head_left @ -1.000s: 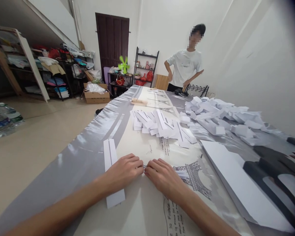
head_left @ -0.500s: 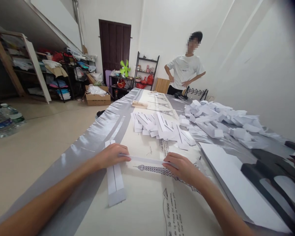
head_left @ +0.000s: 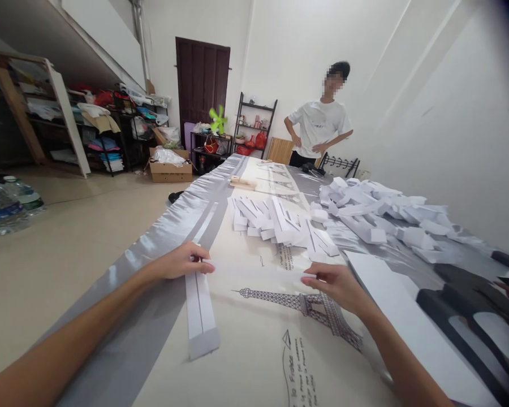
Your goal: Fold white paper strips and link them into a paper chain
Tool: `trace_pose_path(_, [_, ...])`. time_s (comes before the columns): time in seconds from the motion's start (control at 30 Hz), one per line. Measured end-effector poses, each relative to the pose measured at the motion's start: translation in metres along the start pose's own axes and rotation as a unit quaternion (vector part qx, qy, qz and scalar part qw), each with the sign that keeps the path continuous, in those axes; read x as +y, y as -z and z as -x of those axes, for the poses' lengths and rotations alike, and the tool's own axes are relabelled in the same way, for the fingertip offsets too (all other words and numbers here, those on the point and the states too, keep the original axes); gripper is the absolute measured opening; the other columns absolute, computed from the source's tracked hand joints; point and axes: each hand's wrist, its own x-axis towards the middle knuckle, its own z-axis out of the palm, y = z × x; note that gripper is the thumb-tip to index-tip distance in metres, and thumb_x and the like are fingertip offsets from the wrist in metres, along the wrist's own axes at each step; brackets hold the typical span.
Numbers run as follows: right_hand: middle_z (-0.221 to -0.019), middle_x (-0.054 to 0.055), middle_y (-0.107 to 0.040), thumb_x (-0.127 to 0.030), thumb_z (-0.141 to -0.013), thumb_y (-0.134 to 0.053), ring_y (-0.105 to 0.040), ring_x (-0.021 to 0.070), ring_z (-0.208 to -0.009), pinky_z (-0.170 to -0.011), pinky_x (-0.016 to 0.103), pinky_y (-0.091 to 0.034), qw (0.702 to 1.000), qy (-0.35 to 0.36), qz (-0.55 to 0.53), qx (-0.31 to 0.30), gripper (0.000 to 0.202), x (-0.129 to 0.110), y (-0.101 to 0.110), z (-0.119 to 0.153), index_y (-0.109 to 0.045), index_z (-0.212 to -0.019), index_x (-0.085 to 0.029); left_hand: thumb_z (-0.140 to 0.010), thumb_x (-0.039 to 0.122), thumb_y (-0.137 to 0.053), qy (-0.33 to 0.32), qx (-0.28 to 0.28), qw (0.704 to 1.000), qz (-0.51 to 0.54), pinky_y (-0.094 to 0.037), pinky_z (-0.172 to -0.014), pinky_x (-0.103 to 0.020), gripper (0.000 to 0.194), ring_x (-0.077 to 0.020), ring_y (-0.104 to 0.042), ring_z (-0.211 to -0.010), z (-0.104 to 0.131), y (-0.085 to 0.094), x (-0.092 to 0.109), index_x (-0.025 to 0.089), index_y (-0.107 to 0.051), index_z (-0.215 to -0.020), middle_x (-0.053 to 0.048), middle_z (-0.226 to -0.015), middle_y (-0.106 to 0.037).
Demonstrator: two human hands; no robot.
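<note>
A narrow white paper strip (head_left: 254, 272) is stretched between my two hands, just over the printed tablecloth (head_left: 237, 345). My left hand (head_left: 185, 260) pinches its left end, and my right hand (head_left: 333, 281) pinches the right end between thumb and fingers. Under my left hand lies a long folded paper piece (head_left: 202, 316) with a lengthwise slit. Beyond the strip, a loose heap of folded paper strips (head_left: 275, 217) rests on the cloth. A tower drawing shows on the cloth below the strip.
At the right lies a large pile of folded white paper pieces (head_left: 377, 209), with flat white sheets (head_left: 398, 305) nearer. A wooden object (head_left: 242, 182) sits farther up the table. At its far end stands a person (head_left: 319, 127), hands on hips. A cardboard box (head_left: 170, 167) is on the floor.
My right hand has slid rightward to the strip's end, uncovering more of the tower drawing. My left hand has moved slightly left, and the strip is now spread flatter and wider between them.
</note>
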Motion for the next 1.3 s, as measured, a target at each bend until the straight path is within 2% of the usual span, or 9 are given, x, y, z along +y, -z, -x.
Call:
trace_pose_path(0.1, [-0.064, -0.002, -0.051, -0.054, -0.08, -0.077, -0.044, 0.0133, -0.057, -0.054, 0.029, -0.04, 0.997, -0.039, -0.059, 0.008, 0.038, 0.001, 0.0, 0.002, -0.074, -0.099, -0.021, -0.086, 0.052, -0.067, 0.017, -0.017, 1.0, 0.016, -0.033, -0.058, -0.023, 0.042, -0.0129, -0.049, -0.065, 0.0, 0.0, -0.001, 0.014, -0.068, -0.069, 0.0, -0.065, -0.059])
trace_pose_path(0.2, [-0.066, -0.002, -0.051, -0.052, -0.082, -0.075, -0.041, 0.0118, -0.056, -0.052, 0.027, -0.036, 0.995, -0.051, -0.083, -0.002, 0.035, 0.001, 0.001, 0.003, -0.072, -0.096, -0.02, -0.086, 0.052, -0.067, 0.039, -0.047, 0.998, 0.028, -0.029, -0.056, -0.024, 0.043, -0.0115, -0.044, -0.061, 0.001, 0.002, 0.001, 0.013, -0.066, -0.066, 0.001, -0.062, -0.055])
trace_pose_path(0.4, [-0.068, 0.0, -0.054, -0.053, -0.088, -0.069, -0.049, 0.0142, -0.062, -0.058, 0.029, -0.042, 0.996, -0.033, -0.085, 0.022, 0.037, -0.002, -0.002, 0.006, -0.069, -0.101, -0.018, -0.086, 0.048, -0.066, 0.04, -0.103, 0.993, 0.039, -0.029, -0.055, -0.025, 0.041, -0.0111, -0.042, -0.058, 0.005, 0.006, 0.018, 0.014, -0.063, -0.064, 0.0, -0.061, -0.055])
trace_pose_path(0.53, [-0.068, -0.001, -0.054, -0.054, -0.088, -0.068, -0.053, 0.0154, -0.063, -0.061, 0.03, -0.046, 0.991, -0.026, -0.109, 0.071, 0.039, -0.007, -0.009, 0.006, -0.067, -0.106, -0.019, -0.086, 0.047, -0.068, 0.037, -0.166, 0.98, 0.1, -0.036, -0.059, -0.023, 0.033, -0.0136, -0.054, -0.063, 0.006, -0.002, 0.029, 0.015, -0.067, -0.081, -0.001, -0.069, -0.064])
trace_pose_path(0.63, [-0.063, -0.003, -0.051, -0.053, -0.086, -0.071, -0.051, 0.014, -0.058, -0.058, 0.029, -0.045, 0.991, -0.021, -0.115, 0.071, 0.036, -0.013, -0.015, 0.006, -0.069, -0.103, -0.021, -0.087, 0.048, -0.068, 0.041, -0.198, 0.97, 0.133, -0.035, -0.057, -0.023, 0.032, -0.0137, -0.055, -0.062, 0.006, -0.012, 0.036, 0.016, -0.067, -0.091, -0.001, -0.068, -0.065])
trace_pose_path(0.83, [-0.059, -0.007, -0.043, -0.047, -0.085, -0.073, -0.043, 0.011, -0.052, -0.053, 0.028, -0.041, 0.987, -0.012, -0.145, 0.06, 0.03, -0.017, -0.015, 0.006, -0.069, -0.099, -0.022, -0.085, 0.051, -0.071, 0.061, -0.199, 0.965, 0.158, -0.029, -0.049, -0.022, 0.037, -0.0101, -0.045, -0.051, 0.004, -0.018, 0.038, 0.015, -0.064, -0.08, 0.002, -0.058, -0.058])
trace_pose_path(1.03, [-0.058, -0.007, -0.041, -0.048, -0.085, -0.072, -0.04, 0.0108, -0.052, -0.049, 0.026, -0.035, 0.989, -0.02, -0.144, 0.028, 0.028, -0.012, -0.011, 0.005, -0.07, -0.093, -0.021, -0.084, 0.052, -0.071, 0.059, -0.206, 0.964, 0.16, -0.029, -0.048, -0.021, 0.037, -0.0097, -0.045, -0.05, 0.003, -0.017, 0.038, 0.015, -0.065, -0.08, 0.002, -0.057, -0.057])
trace_pose_path(1.2, [-0.058, -0.006, -0.041, -0.05, -0.089, -0.068, -0.035, 0.0109, -0.052, -0.049, 0.026, -0.03, 0.987, -0.02, -0.131, 0.093, 0.029, -0.008, -0.005, 0.007, -0.069, -0.093, -0.021, -0.084, 0.051, -0.072, 0.057, -0.202, 0.966, 0.15, -0.028, -0.048, -0.022, 0.037, -0.0095, -0.045, -0.049, 0.005, -0.018, 0.041, 0.015, -0.066, -0.081, 0.003, -0.056, -0.057])
trace_pose_path(1.3, [-0.057, -0.005, -0.046, -0.054, -0.093, -0.061, -0.039, 0.0115, -0.052, -0.052, 0.027, -0.034, 0.984, -0.044, -0.122, 0.118, 0.034, -0.009, -0.007, 0.008, -0.067, -0.096, -0.021, -0.086, 0.05, -0.071, 0.043, -0.155, 0.976, 0.149, -0.027, -0.05, -0.022, 0.036, -0.0096, -0.046, -0.051, 0.004, -0.021, 0.042, 0.015, -0.063, -0.08, 0.002, -0.057, -0.059])
